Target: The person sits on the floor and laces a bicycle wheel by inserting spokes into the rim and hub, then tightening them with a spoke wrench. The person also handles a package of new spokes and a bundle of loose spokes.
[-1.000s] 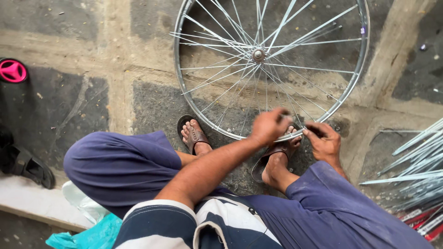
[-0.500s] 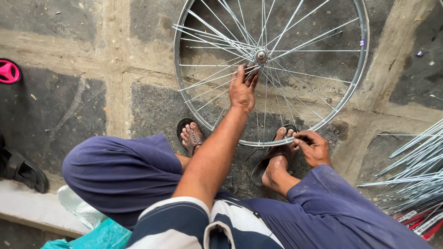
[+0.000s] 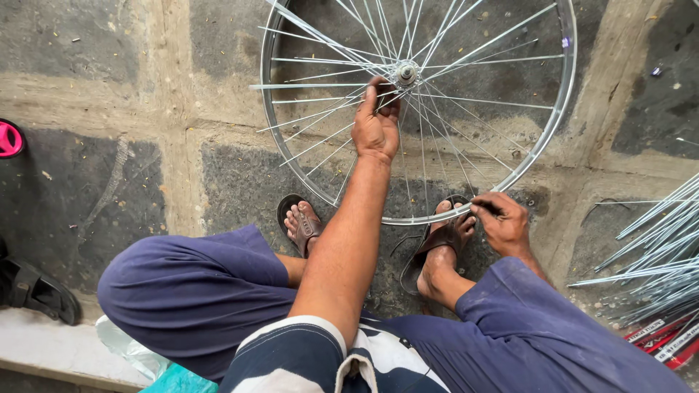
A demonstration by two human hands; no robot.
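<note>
Reaching forward, my left hand [image 3: 376, 124] is up among the spokes [image 3: 466, 138] of the bicycle wheel [image 3: 561, 109], just beside the hub [image 3: 405, 73]. Its fingers [image 3: 371, 98] curl around spokes near the hub, the back of the hand turned towards me, so it is closed on the thin metal rods rather than spread flat. My forearm runs straight from my lap to that spot, crossing over the near part of the rim.

Lower and to the right, my right hand [image 3: 501, 222] sits at the near edge of the rim, touching it. Its fingers are pinched together on something small and dark at the rim; I cannot tell what it is.

The wheel lies flat on the stone floor [image 3: 145, 182] in front of me, its near rim resting by my feet. Both feet wear brown sandals: the left foot [image 3: 301, 222] just outside the rim, the right foot [image 3: 444, 236] under the rim's near edge, close to my right hand. My knees in blue trousers [image 3: 196, 291] spread to either side.

Off to the right lies a bundle of loose spokes [image 3: 655, 255], well apart from the wheel. At the far left edge sits a pink round object [image 3: 9, 138], and below it a black sandal [image 3: 36, 291].
</note>
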